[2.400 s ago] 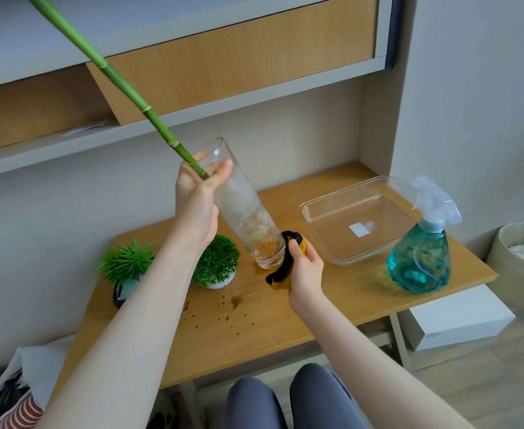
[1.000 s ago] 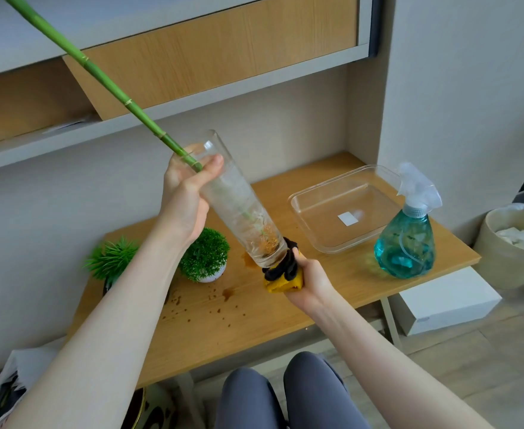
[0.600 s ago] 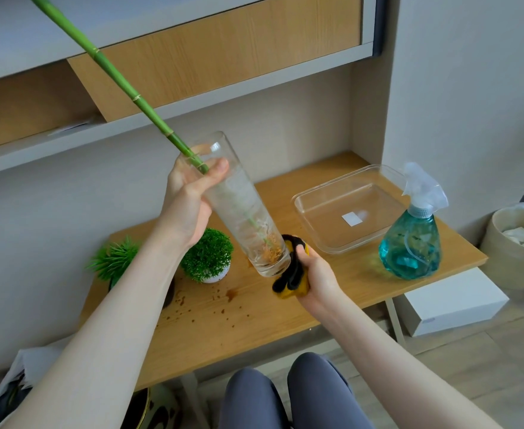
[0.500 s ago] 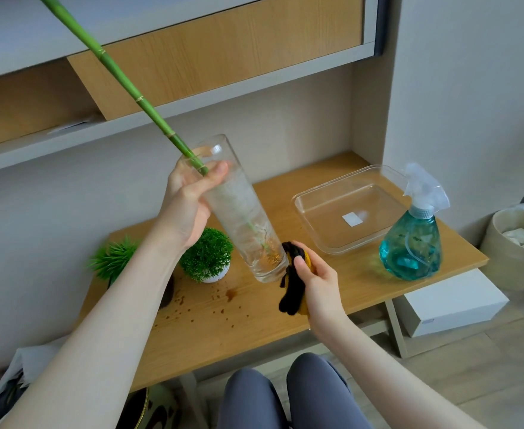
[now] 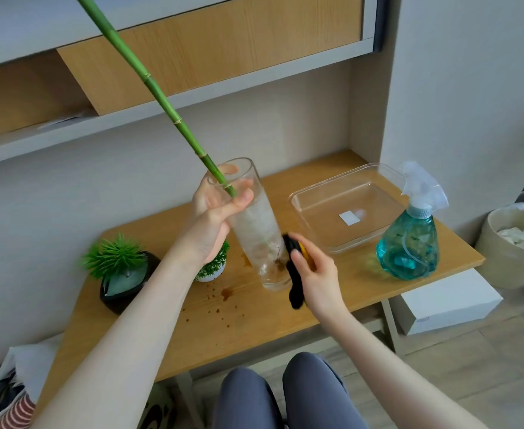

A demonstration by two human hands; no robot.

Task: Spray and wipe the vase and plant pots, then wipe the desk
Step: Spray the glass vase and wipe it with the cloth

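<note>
- Vase (image 5: 256,230): a tall clear glass cylinder held off the worktop (image 5: 254,317), tilted, mouth up and to the left, base down and to the right; its long axis runs along that diagonal; a green stalk (image 5: 149,85) leans out of the mouth toward the upper left.
- Left hand (image 5: 212,218): clamped round the upper part of the vase just below the rim, thumb across the glass; it alone carries the weight.
- Right hand (image 5: 315,277): closed on a black and yellow cloth (image 5: 294,274), pressed against the right side of the vase near its base; this hand is the nearer one to the unwiped lower wall.
- Governing relation: the cloth lies beside the low end of the long axis, so a wipe probably travels up the glass toward the left hand.
- Worktop items, apart from the hands: two plant pots (image 5: 121,274) at left, brown spatter (image 5: 217,305) in the middle, a clear tray (image 5: 347,209) and a spray bottle (image 5: 409,239) at right.
</note>
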